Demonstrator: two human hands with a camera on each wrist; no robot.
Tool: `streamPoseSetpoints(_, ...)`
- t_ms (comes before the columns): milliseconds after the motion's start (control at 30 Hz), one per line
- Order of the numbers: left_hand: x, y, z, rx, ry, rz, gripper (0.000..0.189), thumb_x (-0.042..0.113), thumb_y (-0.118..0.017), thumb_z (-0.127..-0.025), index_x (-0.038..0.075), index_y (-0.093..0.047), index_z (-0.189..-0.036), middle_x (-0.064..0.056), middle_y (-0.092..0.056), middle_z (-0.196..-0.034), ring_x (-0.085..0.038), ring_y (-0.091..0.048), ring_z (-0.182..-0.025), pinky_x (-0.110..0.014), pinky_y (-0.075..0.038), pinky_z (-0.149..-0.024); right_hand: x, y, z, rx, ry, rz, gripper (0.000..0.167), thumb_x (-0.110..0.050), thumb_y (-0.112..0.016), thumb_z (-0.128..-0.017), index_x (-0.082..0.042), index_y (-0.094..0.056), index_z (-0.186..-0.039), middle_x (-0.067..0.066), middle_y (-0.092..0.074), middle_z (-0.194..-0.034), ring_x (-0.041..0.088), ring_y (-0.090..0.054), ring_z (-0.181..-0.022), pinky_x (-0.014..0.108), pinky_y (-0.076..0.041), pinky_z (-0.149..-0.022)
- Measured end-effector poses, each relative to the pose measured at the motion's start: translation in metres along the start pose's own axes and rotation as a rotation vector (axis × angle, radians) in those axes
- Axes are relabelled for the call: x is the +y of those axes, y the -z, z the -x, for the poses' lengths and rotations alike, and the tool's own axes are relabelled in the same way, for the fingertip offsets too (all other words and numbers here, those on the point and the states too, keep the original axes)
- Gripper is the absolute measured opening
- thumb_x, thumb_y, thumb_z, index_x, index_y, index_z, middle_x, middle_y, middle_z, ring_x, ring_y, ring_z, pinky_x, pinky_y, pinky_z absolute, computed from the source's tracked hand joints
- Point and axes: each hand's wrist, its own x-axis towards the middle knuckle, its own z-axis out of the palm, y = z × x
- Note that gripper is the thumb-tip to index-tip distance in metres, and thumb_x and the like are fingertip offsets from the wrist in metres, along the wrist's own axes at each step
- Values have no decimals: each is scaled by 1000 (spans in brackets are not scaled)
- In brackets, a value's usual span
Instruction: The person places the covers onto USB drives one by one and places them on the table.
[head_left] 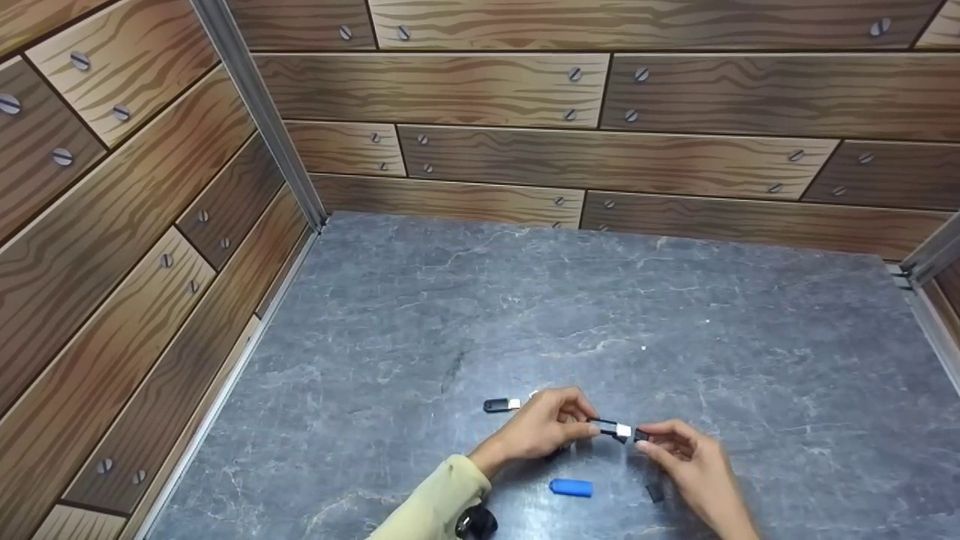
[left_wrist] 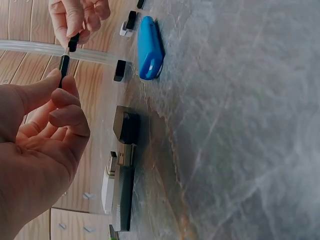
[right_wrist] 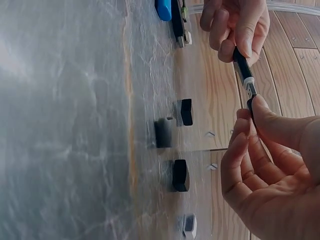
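My left hand (head_left: 536, 426) pinches the body of a slim black USB stick (right_wrist: 242, 65) between thumb and fingertips. Its metal plug (head_left: 623, 430) points toward my right hand (head_left: 697, 465). There the thumb and fingers pinch a small black cap (right_wrist: 251, 110) at the plug's end; whether it is pushed fully on I cannot tell. Both hands are held above the table. Below them lies a blue USB stick (head_left: 571, 487), and a black one with a bare metal plug (head_left: 499, 405) lies beyond my left wrist.
The grey marbled tabletop (head_left: 375, 337) meets wood-patterned walls (head_left: 480, 90) at the back and left. Loose black caps (right_wrist: 181, 175) and a white-and-grey piece (right_wrist: 190, 226) lie on it. A white stick (left_wrist: 108, 185) is beside the black one in the left wrist view.
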Motion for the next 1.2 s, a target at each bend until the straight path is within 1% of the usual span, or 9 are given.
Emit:
streamPoseSetpoints(67, -1, -1, 1, 5, -1, -2, 20, 12, -78, -95, -1, -72, -109, 4, -73, -86, 2, -57, -64, -13, -46, -57, 0, -2, 1, 1, 8, -9, 22, -7, -82, -90, -3, -78, -111, 9, -80, -102, 3, -70, -79, 18, -57, -72)
streamPoseSetpoints(267, -1, -4, 6, 18, -20, -51, 15, 10, -79, -93, 2, -73, -105, -6, -77, -89, 4, -56, -65, -12, -44, -58, 2, -7, 4, -6, 35, -45, 20, -2, -81, -89, -2, -78, -108, 10, -80, -99, 2, -68, -77, 18, -57, -71)
streamPoseSetpoints(400, -2, -5, 7, 13, -33, -77, 16, 9, -79, -93, 1, -72, -105, -9, -79, -92, 6, -56, -66, -11, -44, -59, 2, -9, 4, -29, 13, -46, 20, -2, -80, -90, -2, -78, -110, 11, -79, -103, 2, -69, -79, 18, -57, -72)
streamPoseSetpoints(567, -2, -6, 8, 12, -40, -85, 16, 9, -79, -93, 0, -72, -105, -11, -80, -95, 6, -56, -66, -11, -44, -59, 2, -10, 3, -45, -8, -49, 21, -3, -80, -90, -2, -78, -111, 12, -79, -107, 2, -70, -82, 19, -59, -74)
streamPoseSetpoints(833, -2, -5, 11, 12, -37, -94, 19, 10, -80, -93, -2, -73, -106, -11, -80, -96, 6, -59, -69, -11, -47, -61, 1, -11, 4, -62, -5, -52, 22, -4, -81, -90, -4, -79, -112, 11, -80, -108, 3, -71, -86, 20, -60, -74)
streamPoseSetpoints(900, -2, -5, 11, 13, -33, -92, 19, 9, -80, -93, -2, -73, -106, -11, -80, -95, 5, -59, -69, -11, -47, -62, 1, -11, 4, -63, 9, -55, 22, -4, -81, -89, -4, -79, -111, 9, -80, -106, 2, -71, -85, 19, -59, -74)
streamPoseSetpoints(1100, -4, -5, 12, 24, -25, -87, 19, 10, -80, -93, -2, -73, -106, -10, -80, -95, 6, -60, -70, -11, -47, -64, 2, -14, 7, -43, 94, -56, 21, -1, -83, -87, -4, -80, -107, 7, -81, -98, 1, -70, -80, 17, -59, -73)
streamPoseSetpoints(1200, -4, -5, 13, 23, -32, -99, 19, 11, -80, -93, -1, -73, -106, -10, -80, -95, 6, -59, -70, -11, -46, -63, 2, -14, 6, -47, 89, -35, 21, -3, -83, -87, -6, -80, -108, 8, -80, -99, 0, -69, -79, 17, -58, -72)
